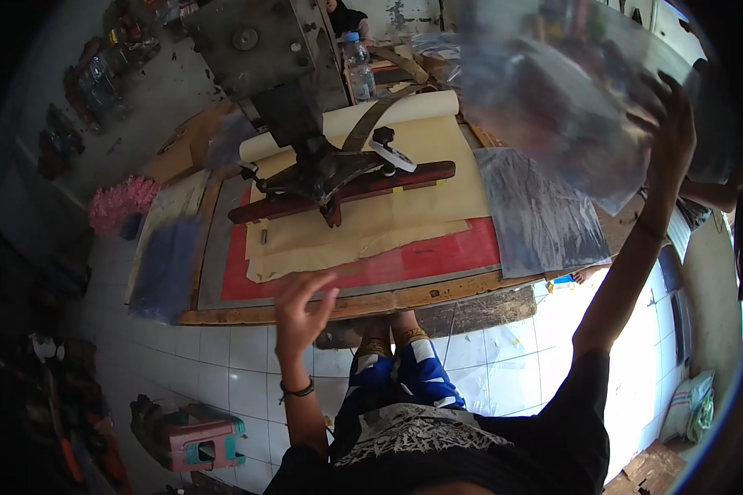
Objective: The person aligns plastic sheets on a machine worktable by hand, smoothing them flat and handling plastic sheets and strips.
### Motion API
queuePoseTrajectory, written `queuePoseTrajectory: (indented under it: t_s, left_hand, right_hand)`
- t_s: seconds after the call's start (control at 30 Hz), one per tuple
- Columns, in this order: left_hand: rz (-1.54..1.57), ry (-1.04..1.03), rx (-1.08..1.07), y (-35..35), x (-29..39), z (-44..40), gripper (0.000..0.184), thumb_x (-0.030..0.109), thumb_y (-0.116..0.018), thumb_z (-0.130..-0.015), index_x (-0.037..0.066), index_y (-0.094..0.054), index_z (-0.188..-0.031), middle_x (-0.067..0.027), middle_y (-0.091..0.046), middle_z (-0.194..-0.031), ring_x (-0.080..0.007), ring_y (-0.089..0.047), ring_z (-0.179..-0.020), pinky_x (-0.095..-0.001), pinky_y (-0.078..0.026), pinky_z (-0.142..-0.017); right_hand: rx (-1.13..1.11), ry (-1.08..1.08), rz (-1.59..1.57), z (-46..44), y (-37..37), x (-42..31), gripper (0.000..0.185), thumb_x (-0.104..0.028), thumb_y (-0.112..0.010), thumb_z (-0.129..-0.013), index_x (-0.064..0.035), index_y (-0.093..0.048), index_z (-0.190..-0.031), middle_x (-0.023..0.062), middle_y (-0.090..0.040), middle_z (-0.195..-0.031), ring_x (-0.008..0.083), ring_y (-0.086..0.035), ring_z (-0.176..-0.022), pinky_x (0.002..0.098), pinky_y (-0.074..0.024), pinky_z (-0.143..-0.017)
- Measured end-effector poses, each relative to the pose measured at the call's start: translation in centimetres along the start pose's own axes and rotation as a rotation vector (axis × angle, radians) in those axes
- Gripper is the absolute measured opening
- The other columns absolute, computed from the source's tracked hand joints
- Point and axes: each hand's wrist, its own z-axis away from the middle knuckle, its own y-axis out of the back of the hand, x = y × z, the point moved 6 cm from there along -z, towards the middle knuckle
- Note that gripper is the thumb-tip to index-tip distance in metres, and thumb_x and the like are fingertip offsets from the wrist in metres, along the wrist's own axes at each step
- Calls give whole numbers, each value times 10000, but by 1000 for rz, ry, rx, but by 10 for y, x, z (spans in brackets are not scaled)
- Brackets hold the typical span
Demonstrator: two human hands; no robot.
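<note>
My right hand (670, 124) is raised at the upper right, its fingers spread against a large clear plastic sheet (553, 91); whether they grip its edge is hard to tell. Just over the table's front edge, my left hand (303, 312) hovers with nothing in it, fingers apart. Beyond it lie cream paper (355, 235) and a red sheet (454, 252). A dark press head with a red bar (371, 186) stands over the paper. A stack of clear sheets (545, 219) rests at the table's right end.
A paper roll (429, 105) and a water bottle (359, 70) are at the back. Bluish plastic (165, 268) lies at the left end, near a pink bundle (124, 204). A pink and green stool (202, 441) stands on the floor. Part of another person shows at the far right.
</note>
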Motion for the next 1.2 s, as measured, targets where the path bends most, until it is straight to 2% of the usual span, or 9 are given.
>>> queuePoseTrajectory:
  t_s: [0.1, 0.13, 0.17, 0.33, 0.43, 0.57, 0.73, 0.8, 1.2]
  left_hand:
    - [85, -156, -158, -52, 33, -2, 246, 83, -794, -863, 93, -752, -1104, -54, -740, -970, -235, -694, -907, -399, -510, -865]
    - [96, -178, -217, -66, 41, 3, 244, 72, -801, -850, 96, -756, -1089, -53, -748, -997, -228, -699, -913, -397, -512, -871]
    - [112, -196, -247, -75, 49, 6, 231, 92, -801, -856, 100, -758, -1083, -45, -744, -1004, -222, -696, -915, -395, -505, -878]
    - [98, -197, -250, -95, 56, 13, 233, 122, -797, -857, 137, -765, -1087, -18, -722, -1010, -207, -668, -952, -391, -481, -876]
    - [108, -234, -232, -106, 56, 3, 283, 156, -811, -852, 156, -749, -1128, -9, -712, -1011, -202, -650, -934, -386, -454, -873]
    - [60, -399, -284, -164, 80, -3, 287, 263, -795, -885, 166, -718, -1143, 6, -671, -1031, -170, -624, -1004, -384, -454, -888]
    - [-181, -484, -425, -230, 79, 10, 394, 290, -735, -923, 144, -633, -1276, -29, -635, -1121, -197, -616, -1066, -385, -487, -954]
    - [-156, -444, -502, -226, 82, 6, 425, 274, -714, -933, 134, -599, -1318, -42, -626, -1147, -207, -610, -1090, -379, -494, -977]
    - [-212, -473, -451, -211, 93, -5, 347, 150, -704, -881, 140, -605, -1213, -14, -611, -1067, -181, -594, -1027, -352, -486, -885]
  right_hand:
    - [-213, -43, 191, -83, -66, 30, 408, -310, -431, -1100, -131, -561, -1443, 64, -698, -1322, 171, -686, -996, 335, -603, -767]
    - [-323, 7, 331, -118, -81, 56, 398, -282, -418, -1095, -149, -556, -1443, 82, -725, -1270, 199, -721, -952, 345, -590, -749]
    - [-249, 31, 294, -131, -102, 52, 443, -434, -477, -1093, -79, -596, -1329, 178, -737, -1102, 236, -752, -749, 382, -621, -538]
    - [-309, -18, 212, -168, -177, 28, 388, -361, -455, -1097, -32, -607, -1238, 143, -745, -1023, 243, -736, -664, 386, -597, -485]
    - [-345, 43, 290, -181, -210, 21, 368, -324, -450, -1097, -29, -601, -1257, 139, -746, -1030, 248, -749, -741, 383, -611, -548]
    - [-272, 606, 470, -202, -239, 52, 276, -172, -465, -1057, -40, -617, -1245, 134, -740, -974, 264, -742, -869, 367, -586, -663]
    - [-149, 522, 622, -198, -256, 113, 275, -105, -600, -981, -69, -605, -1254, 152, -746, -924, 300, -734, -808, 444, -569, -733]
    - [-215, 389, 523, -227, -263, 183, 403, -224, -408, -1076, -157, -542, -1450, 119, -748, -1195, 243, -755, -893, 354, -578, -748]
    - [-104, 198, 463, -192, -305, 218, 441, -437, -351, -1128, -197, -556, -1436, 148, -754, -1163, 288, -774, -927, 402, -572, -794]
